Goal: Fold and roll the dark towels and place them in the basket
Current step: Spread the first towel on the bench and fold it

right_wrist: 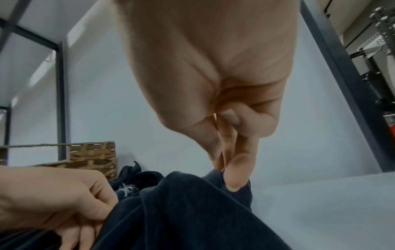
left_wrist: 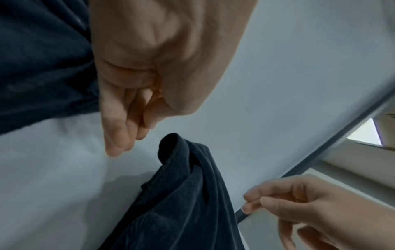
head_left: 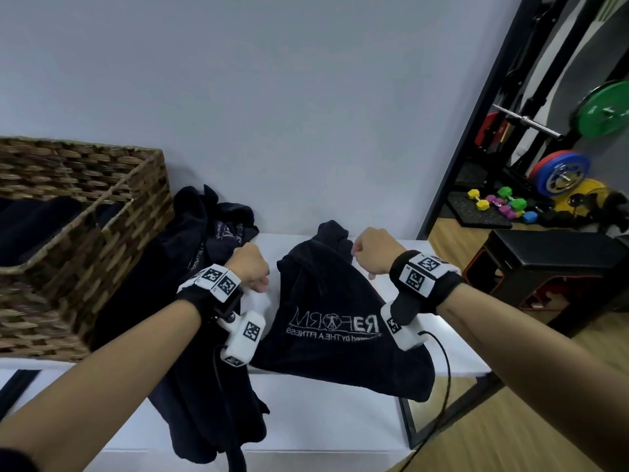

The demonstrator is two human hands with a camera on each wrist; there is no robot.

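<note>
my left hand [head_left: 250, 267] pinching near corner of logo towel [head_left: 335, 321], right hand [head_left: 372, 252] pinching far corner; towel crumpled between them on white table [head_left: 323, 420]. wicker basket [head_left: 85, 206] left of left hand holds dark fabric already. unfolded towel heap [head_left: 204, 318] under left wrist remains. judging early-to-mid.
</note>
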